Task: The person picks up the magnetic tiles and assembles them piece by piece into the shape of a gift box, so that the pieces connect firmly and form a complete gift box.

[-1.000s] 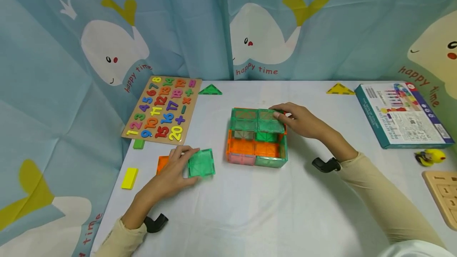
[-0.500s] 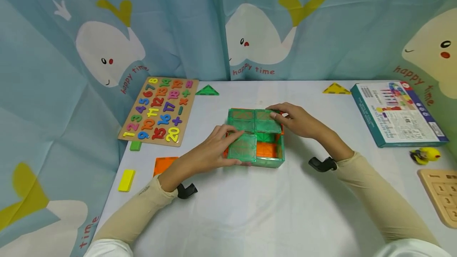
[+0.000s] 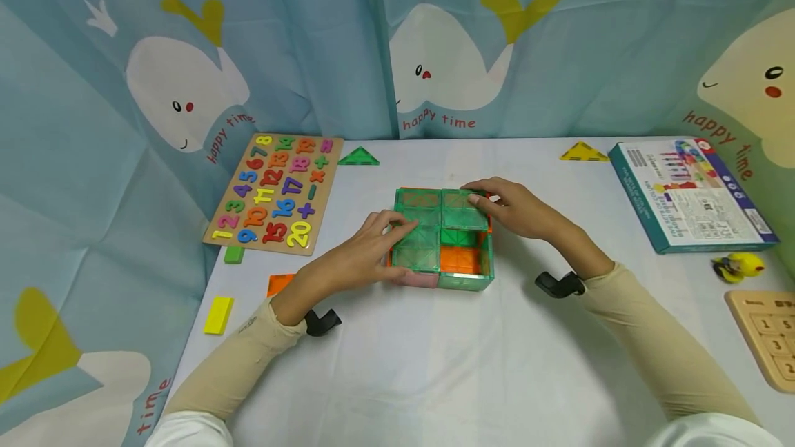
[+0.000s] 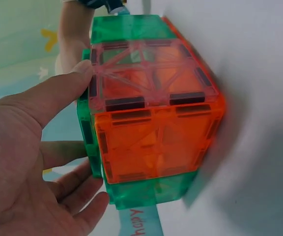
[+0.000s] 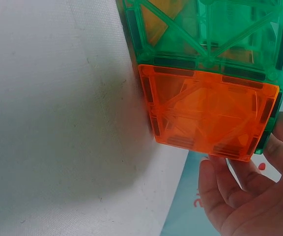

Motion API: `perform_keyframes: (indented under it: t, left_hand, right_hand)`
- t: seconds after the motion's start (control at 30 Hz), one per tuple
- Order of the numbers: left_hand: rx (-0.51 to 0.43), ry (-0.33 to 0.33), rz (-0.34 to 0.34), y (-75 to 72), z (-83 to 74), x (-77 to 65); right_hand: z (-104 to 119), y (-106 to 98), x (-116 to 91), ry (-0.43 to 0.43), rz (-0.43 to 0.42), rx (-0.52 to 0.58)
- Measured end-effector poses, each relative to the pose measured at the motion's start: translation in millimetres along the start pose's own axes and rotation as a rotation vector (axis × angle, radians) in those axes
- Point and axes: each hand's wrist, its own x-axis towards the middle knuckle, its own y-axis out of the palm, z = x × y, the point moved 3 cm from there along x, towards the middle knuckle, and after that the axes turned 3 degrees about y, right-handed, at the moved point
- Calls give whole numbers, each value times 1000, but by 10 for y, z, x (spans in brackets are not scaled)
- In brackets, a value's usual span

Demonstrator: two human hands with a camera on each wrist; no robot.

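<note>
A low box of translucent magnetic tiles stands mid-table, with green, orange and pink walls. Green tiles cover its two back squares; the front right square is uncovered, showing orange inside. Over the front left square lies a green magnetic tile, which my left hand holds by its edges. In the left wrist view, the thumb touches one edge of that tile and the fingertips another. My right hand grips the box's back right corner, thumb on top. The right wrist view shows its fingers around the orange wall.
An orange tile lies partly behind the left forearm. Left are a number board, a yellow block and a green block. Green and yellow triangles lie at the back. A boxed set sits right.
My left hand has carried the green tile rightward from the table's left side onto the box's front left square, where it now lies flatter. The right hand has stayed at the back right corner.
</note>
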Motion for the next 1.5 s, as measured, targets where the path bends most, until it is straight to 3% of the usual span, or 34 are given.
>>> perform_keyframes:
  t: [0.33, 0.57, 0.67, 0.77, 0.97, 1.13, 1.3, 1.5]
  left_hand:
    - [18, 14, 16, 15, 2, -15]
    - [-15, -52, -34, 5, 44, -109]
    - [-43, -123, -93, -37, 123, -278]
    - [-42, -228, -130, -100, 253, -558]
    - [39, -440, -35, -92, 531, -1198]
    - [30, -556, 3, 42, 649, -1614]
    - [-15, -560, -56, 161, 738, -1751]
    - [53, -521, -116, 214, 732, -1694]
  right_hand:
    - [-1, 10, 1, 5, 2, 11]
    - [3, 20, 19, -5, 3, 7]
    - [0, 20, 19, -8, 1, 6]
    - [-1, 11, 7, -6, -1, 6]
    - [-29, 0, -32, 8, 1, 11]
    - [-30, 3, -28, 5, 11, 10]
    - [-25, -14, -26, 13, 26, 12]
    - [-50, -2, -17, 26, 26, 43]
